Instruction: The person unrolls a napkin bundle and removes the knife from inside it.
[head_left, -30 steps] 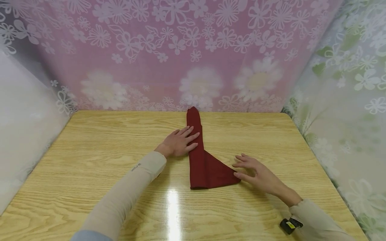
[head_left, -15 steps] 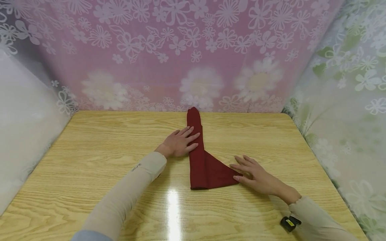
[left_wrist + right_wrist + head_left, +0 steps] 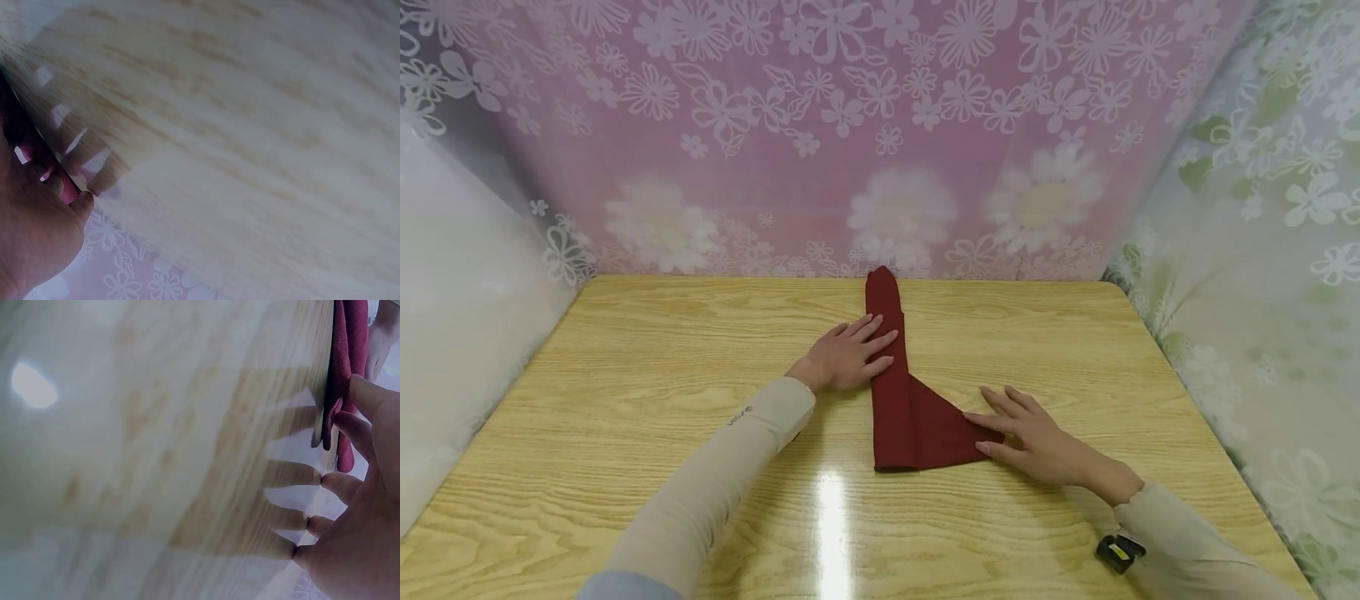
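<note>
A dark red folded cloth (image 3: 891, 417) lies on the wooden table as a long upright strip, with a triangular flap (image 3: 943, 433) spreading right from its lower half. My left hand (image 3: 846, 354) rests flat across the strip's middle, fingers spread over it. At the flap's pointed end, my right hand (image 3: 1037, 437) touches the cloth with thumb and forefinger, its fingers extended and spread. The right wrist view has the thumb and forefinger against the cloth edge (image 3: 342, 362), while the other fingertips meet the table. The flap's tip is partly hidden beneath the right hand.
The wooden table (image 3: 700, 333) extends to both sides of the cloth. A pink floral curtain (image 3: 775, 167) hangs behind its far edge, and pale floral sheets stand left and right (image 3: 1262, 292). A small black device (image 3: 1117, 552) sits at the right wrist.
My right hand has shifted slightly left, so its thumb and forefinger now lie farther over the flap's tip. The left hand and the cloth look unmoved.
</note>
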The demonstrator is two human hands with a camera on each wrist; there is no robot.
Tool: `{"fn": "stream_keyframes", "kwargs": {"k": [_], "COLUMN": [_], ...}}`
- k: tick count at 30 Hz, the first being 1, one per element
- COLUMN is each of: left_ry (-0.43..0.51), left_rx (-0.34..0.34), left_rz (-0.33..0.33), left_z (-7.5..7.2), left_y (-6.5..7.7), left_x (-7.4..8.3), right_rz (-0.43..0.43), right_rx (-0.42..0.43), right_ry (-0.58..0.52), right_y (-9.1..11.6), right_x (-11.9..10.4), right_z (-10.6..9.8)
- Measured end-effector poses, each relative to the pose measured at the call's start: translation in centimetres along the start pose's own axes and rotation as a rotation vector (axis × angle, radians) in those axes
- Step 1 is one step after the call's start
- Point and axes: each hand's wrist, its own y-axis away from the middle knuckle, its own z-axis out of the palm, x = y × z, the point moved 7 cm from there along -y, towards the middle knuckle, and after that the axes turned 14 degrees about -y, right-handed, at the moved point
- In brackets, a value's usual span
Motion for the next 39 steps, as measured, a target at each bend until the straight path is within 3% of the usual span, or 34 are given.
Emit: {"fn": "stream_keyframes", "kwargs": {"k": [16,21,39], "left_ry": [-0.003,-0.006,-0.049], "left_rx": [-0.002,-0.010,-0.018], "left_rz": [-0.006,-0.014,-0.015], "left_z": [-0.03,-0.04,-0.58], "left_y": [0.27,0.33,0.33], "left_x": [-0.09,-0.14,0.13], "right_rz": [-0.028,-0.014,-0.092], "right_rx": [-0.051,-0.064,-0.027], "right_ry": [0.151,0.163,0.176], "right_y": [-0.10,-0.10,0.07], "right_x": [-0.47,-0.30,-0.24], "right_z": [0.03,0.07,0.25]}}
